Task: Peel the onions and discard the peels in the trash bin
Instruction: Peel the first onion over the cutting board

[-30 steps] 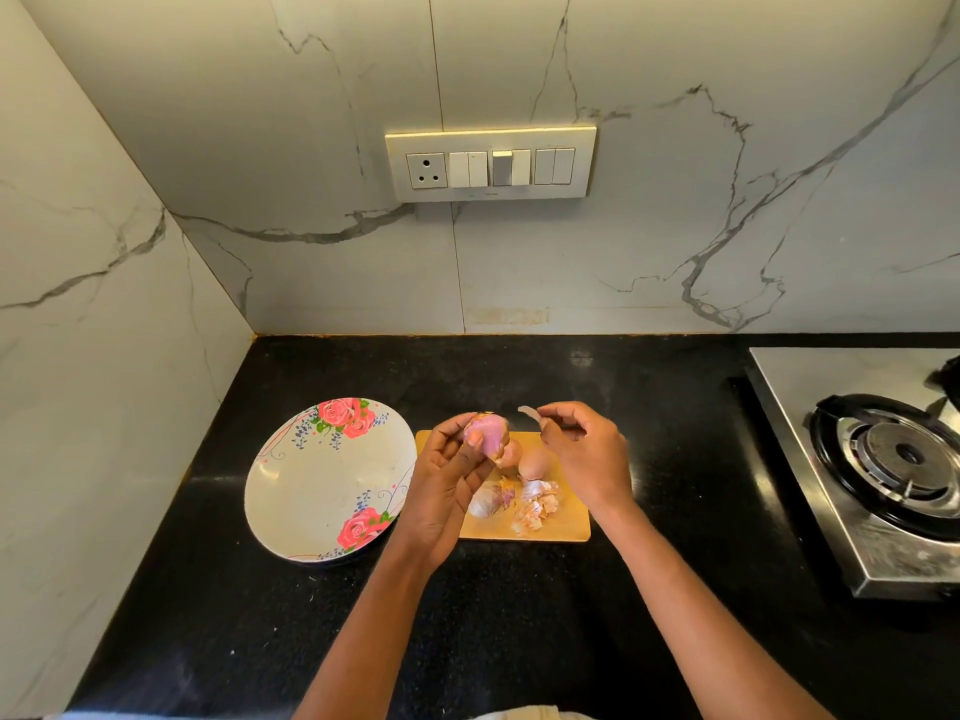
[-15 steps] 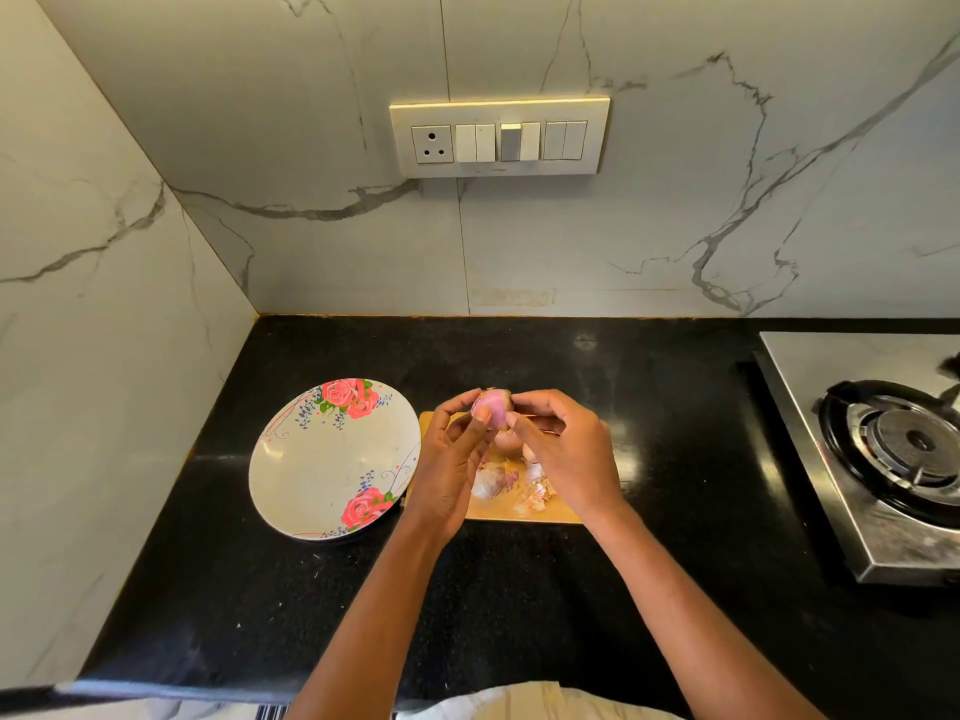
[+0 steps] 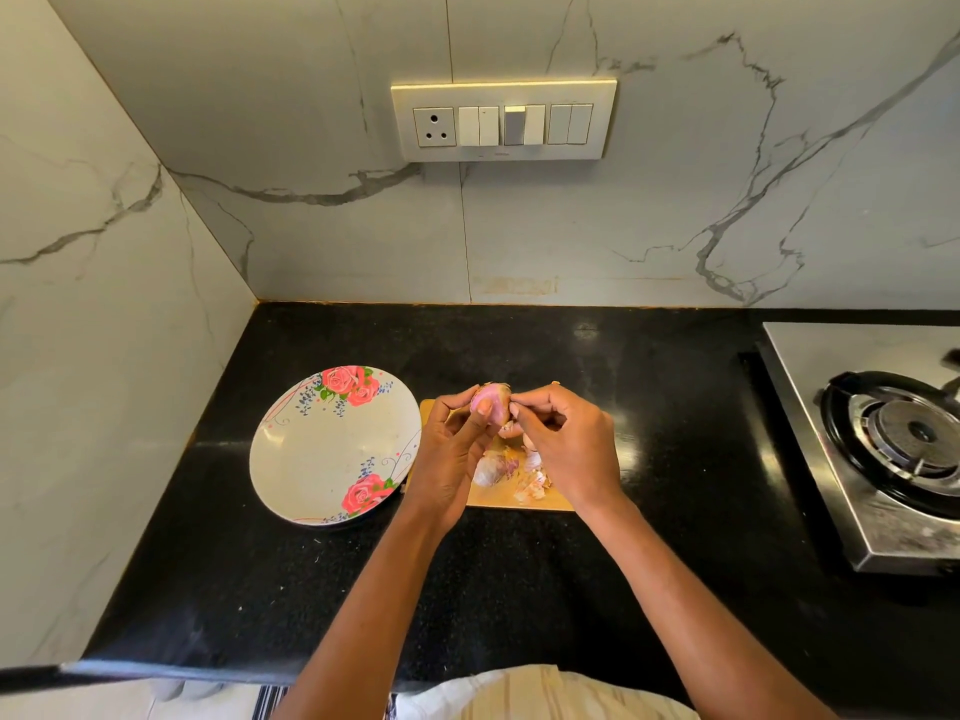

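The left hand (image 3: 449, 449) holds a small pink, partly skinned onion (image 3: 491, 402) above the far edge of the light wooden cutting board (image 3: 519, 498), thumb across its near face and fingers curled behind it. The right hand (image 3: 563, 439) comes in from the other side, its fingertips (image 3: 516, 407) pinching at the onion's right edge, apparently on a flap of skin; the flap itself is too small to make out.

Under the hands, on the board, lie a second pale onion (image 3: 488, 470) with papery skin and a loose scatter of pinkish peel scraps (image 3: 530, 491). A white plate with red rose prints (image 3: 291, 459) sits just beside the board on the black stone counter (image 3: 519, 589), bare of onions. A steel gas stove (image 3: 883, 449) stands well apart to the right. No trash bin is in view.

The step in hand looks like stripping the last dry layer. To do it well, the left hand should keep the onion steady and turn it a little at a time, while the right takes each flap close to the root end and draws it along the curve, so the skin comes off in 1 strip rather than crumbs. Working over the board keeps the peels together for gathering later. At least 1 more onion seems left, and the peels are not yet discarded.
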A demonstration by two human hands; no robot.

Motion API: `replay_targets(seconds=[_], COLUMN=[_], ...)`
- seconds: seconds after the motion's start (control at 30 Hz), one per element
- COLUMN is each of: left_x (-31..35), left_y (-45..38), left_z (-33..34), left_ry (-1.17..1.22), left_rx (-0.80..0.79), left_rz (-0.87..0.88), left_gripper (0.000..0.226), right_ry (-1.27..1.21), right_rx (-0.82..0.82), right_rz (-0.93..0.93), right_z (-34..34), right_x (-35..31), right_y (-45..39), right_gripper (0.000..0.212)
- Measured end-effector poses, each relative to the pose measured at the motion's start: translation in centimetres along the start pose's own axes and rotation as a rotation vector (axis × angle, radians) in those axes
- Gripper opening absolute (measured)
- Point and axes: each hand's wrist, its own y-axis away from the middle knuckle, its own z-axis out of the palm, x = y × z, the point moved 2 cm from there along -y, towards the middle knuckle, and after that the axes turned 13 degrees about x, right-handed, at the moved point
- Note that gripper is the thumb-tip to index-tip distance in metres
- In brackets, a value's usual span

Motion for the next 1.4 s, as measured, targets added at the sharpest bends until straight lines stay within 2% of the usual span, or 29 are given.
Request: replay_targets(seconds=[0.2, 0.5, 0.73, 0.97, 1.13, 1.4], left_x=[0.1, -0.1, 0.0, 0.2, 0.4, -0.2], left_y=[0.4, 0.2, 0.2, 0.3, 0.2, 0.2], left_z=[0.3, 0.1, 0.0, 0.3, 0.2, 0.1], left_ry=[0.094, 0.035, 0.034, -0.027, -0.052, -0.134], left_rx=[0.011, 0.014, 0.022, 0.004, 0.007, 0.039], left_rz=[-0.045, -0.013, -0.01, 0.041, 0.076, 0.131], left_gripper=[0.054, 0.041, 0.053, 0.048, 0.05, 0.064], right_ry=[-0.033, 0.033, 0.039, 0.042, 0.035, 0.015], right_rx=[-0.024, 0.031, -0.031, 0.016, -0.015, 0.024], right_rz=[0.011, -0.108, -0.1, -0.104, -0.064, -0.057], right_z=[-0.1, -0.1, 0.0, -0.3, -0.3, -0.3], right_x=[-0.9, -1.1, -1.2, -1.0, -1.0, -0.6], right_y=[0.0, 0.1, -0.1, -0.1, -0.4, 0.2], right_gripper=[0.018, 0.012, 0.017, 0.013, 0.016, 0.013])
